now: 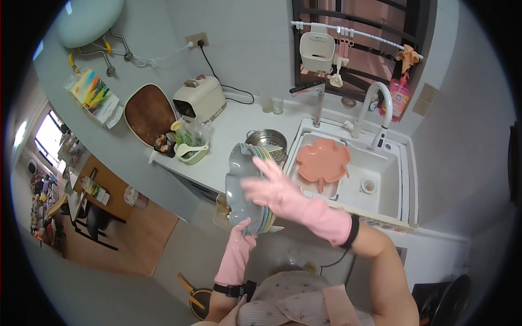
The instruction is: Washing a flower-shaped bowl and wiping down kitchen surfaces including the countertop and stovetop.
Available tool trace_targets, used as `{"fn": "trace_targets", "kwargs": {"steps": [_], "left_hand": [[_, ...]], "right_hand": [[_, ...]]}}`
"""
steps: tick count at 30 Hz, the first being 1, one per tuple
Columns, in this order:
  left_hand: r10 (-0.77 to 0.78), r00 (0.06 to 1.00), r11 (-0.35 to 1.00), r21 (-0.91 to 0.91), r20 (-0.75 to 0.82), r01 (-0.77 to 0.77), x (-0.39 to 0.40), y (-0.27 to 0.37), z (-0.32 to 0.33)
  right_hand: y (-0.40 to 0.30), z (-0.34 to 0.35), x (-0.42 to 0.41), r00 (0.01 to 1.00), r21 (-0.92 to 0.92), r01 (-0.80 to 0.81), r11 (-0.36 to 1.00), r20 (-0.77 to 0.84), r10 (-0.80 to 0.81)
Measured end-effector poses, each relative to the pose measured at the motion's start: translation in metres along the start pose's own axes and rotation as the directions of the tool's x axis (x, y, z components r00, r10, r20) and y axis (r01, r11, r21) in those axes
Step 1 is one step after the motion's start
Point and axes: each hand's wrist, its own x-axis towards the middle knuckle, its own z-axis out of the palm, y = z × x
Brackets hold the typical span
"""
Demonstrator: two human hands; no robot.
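Observation:
My left hand point(240, 246), in a pink rubber glove, grips the lower edge of a stack of flower-shaped plates point(237, 171). The stack is tilted up on its side in front of the counter. A grey-blue plate faces outward, with green and yellowish rims behind it. My right hand point(274, 189), gloved in the same pink, is spread and blurred by motion at the stack's face; whether it touches the plates I cannot tell. To the right, a coral flower-shaped tray point(324, 161) lies in the left part of the white sink point(383, 175).
Behind the stack stands a perforated steel steamer pot point(267, 140). A green basket of vegetables point(195, 157), a cream appliance point(202, 95) and a brown-faced board point(149, 112) line the left counter. A white faucet point(385, 106) arches over the sink. A frying pan point(200, 303) is low at left.

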Motion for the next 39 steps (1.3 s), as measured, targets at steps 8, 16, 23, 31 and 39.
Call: {"fn": "trace_targets", "kwargs": {"steps": [8, 16, 23, 31, 39], "left_hand": [[-0.118, 0.976, 0.993, -0.007, 0.183, 0.121, -0.003, -0.02, 0.013], [-0.072, 0.977, 0.995, -0.056, 0.199, 0.085, -0.012, -0.02, 0.014], [-0.116, 0.99, 0.992, 0.065, 0.08, 0.111, -0.014, -0.022, 0.035], [-0.039, 0.998, 0.993, 0.116, 0.058, 0.032, -0.032, -0.009, 0.04], [0.092, 0.993, 0.991, 0.087, 0.08, -0.099, -0.039, -0.004, 0.043]], "right_hand": [[0.021, -0.025, 0.011, 0.941, 0.463, -0.288, 0.838, -0.026, 0.338], [0.017, -0.037, 0.006, 0.679, 0.528, -0.585, 0.616, -0.095, 0.728], [0.116, -0.074, -0.038, 0.754, 0.984, 0.072, 0.164, -0.162, 0.637], [-0.025, -0.061, 0.008, 0.699, 0.666, -0.531, 0.523, -0.005, 0.715], [0.0, -0.031, -0.029, 0.708, 0.816, -0.255, 0.519, -0.208, 0.675]]}}
